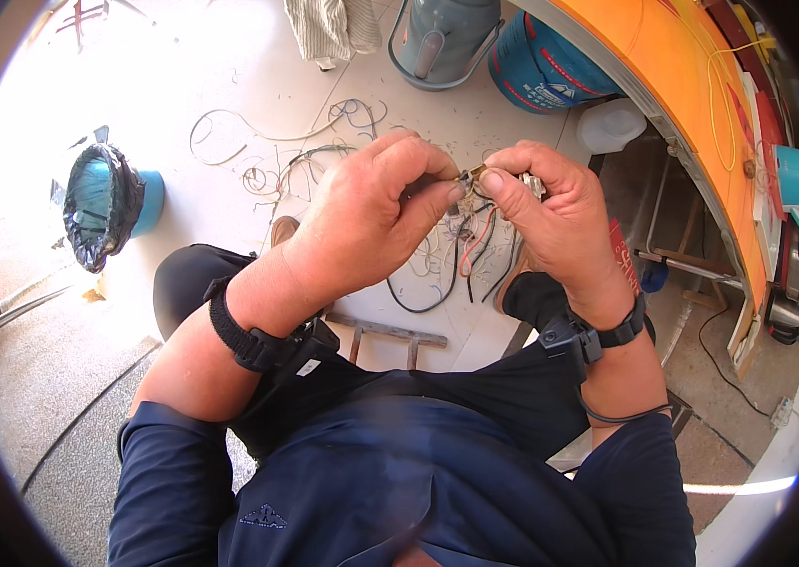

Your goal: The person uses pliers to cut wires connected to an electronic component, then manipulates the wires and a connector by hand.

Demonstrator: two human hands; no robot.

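Note:
In front of my chest both hands are raised and nearly meet. My left hand (376, 213) is pinched, thumb against forefinger, on one end of a small brass-coloured metal piece (471, 174). Its other end sits between the thumb and fingers of my right hand (555, 203). A pale metal part (533, 183) also shows in my right hand, partly covered by the fingers. Red and black wires (468, 248) hang below the hands; where they join the piece is too small to tell.
Cut wires (291, 170) and scraps litter the floor between my feet. A blue bin with a black bag (104, 203) stands at left. Far off are a grey bucket (445, 42), a blue bucket (546, 66) and a white plastic jug (611, 126). An orange table (692, 85) curves along the right.

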